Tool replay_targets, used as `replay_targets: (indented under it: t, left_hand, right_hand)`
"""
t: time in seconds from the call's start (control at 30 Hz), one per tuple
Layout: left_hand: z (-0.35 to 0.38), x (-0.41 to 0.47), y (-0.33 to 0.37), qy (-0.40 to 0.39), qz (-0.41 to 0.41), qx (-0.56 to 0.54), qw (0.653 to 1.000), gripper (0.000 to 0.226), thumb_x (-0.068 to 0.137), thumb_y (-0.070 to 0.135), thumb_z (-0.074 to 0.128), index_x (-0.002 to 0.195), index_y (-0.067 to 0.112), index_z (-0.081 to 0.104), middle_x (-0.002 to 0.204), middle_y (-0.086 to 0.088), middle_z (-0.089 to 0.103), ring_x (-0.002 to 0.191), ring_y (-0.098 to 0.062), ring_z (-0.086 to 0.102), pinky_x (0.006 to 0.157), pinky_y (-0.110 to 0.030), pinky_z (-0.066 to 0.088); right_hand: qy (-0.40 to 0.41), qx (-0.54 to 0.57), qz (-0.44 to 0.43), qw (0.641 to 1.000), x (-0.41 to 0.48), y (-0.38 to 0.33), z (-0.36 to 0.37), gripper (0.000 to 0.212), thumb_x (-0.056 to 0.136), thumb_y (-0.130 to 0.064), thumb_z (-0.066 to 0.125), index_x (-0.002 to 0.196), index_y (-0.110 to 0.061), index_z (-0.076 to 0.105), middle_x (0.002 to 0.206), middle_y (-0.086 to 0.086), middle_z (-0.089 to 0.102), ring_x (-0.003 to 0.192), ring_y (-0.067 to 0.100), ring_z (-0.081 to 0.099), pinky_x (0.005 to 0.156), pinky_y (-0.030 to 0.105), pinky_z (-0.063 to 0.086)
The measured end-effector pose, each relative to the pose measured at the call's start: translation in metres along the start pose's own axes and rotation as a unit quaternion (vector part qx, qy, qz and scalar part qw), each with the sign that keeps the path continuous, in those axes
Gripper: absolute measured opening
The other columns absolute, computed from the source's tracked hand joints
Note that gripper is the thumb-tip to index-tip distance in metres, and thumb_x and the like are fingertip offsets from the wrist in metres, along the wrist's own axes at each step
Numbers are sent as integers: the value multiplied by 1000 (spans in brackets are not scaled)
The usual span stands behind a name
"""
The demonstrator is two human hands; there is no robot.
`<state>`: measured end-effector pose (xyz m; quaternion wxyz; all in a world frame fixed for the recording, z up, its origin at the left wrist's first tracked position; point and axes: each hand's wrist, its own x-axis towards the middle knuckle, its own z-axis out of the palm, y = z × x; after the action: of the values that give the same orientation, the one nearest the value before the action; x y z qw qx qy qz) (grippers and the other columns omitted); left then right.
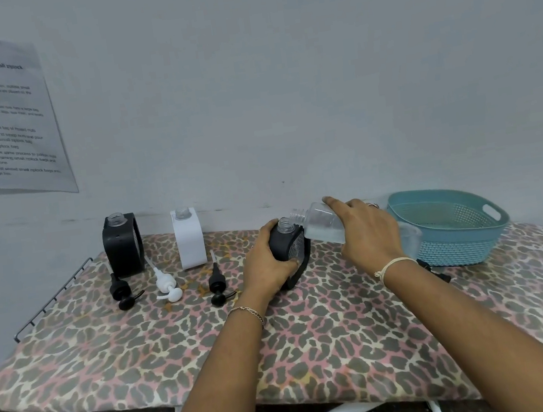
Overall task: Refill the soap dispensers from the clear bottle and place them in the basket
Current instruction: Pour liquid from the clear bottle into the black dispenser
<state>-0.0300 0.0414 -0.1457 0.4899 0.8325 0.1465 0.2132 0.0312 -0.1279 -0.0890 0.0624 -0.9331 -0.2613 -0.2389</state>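
Clear bottle point(322, 225), gripped tilted in the right hand point(366, 231), holds its mouth just beside the open neck of the black dispenser point(291, 251), which the left hand point(266, 265) grasps on the worktop point(315, 338); misalignment there would likely spill soap.

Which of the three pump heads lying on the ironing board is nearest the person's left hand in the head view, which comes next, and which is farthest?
1. Right black pump: just to the left of the left hand.
2. White pump: middle of the row.
3. Left black pump: far left end of the row.
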Motion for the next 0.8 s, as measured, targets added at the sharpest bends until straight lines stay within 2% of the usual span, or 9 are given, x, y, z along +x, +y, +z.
replay_targets:
  t: [0.23,0.8]
  left_hand:
    - [1,1,-1,-5,2,-5,1000,86,68,12,77,138,39,36,127,7,57,106,-18,60,89,-37,55]
    - [-1,5,-4,-21,-1,-12,1000,85,65,9,78,134,40,38,120,5,57,102,-19,60,87,-38,56]
  right_hand:
    - [-1,-6,-4,1000,1,0,-1,81,76,-5,59,147,-31,30,112,4,59,94,26,60,66,29,35]
    - [-4,-31,-22,999,3,-2,-6,79,78,-6,59,147,-28,28,111,5,58,94,26,60,69,30,37]
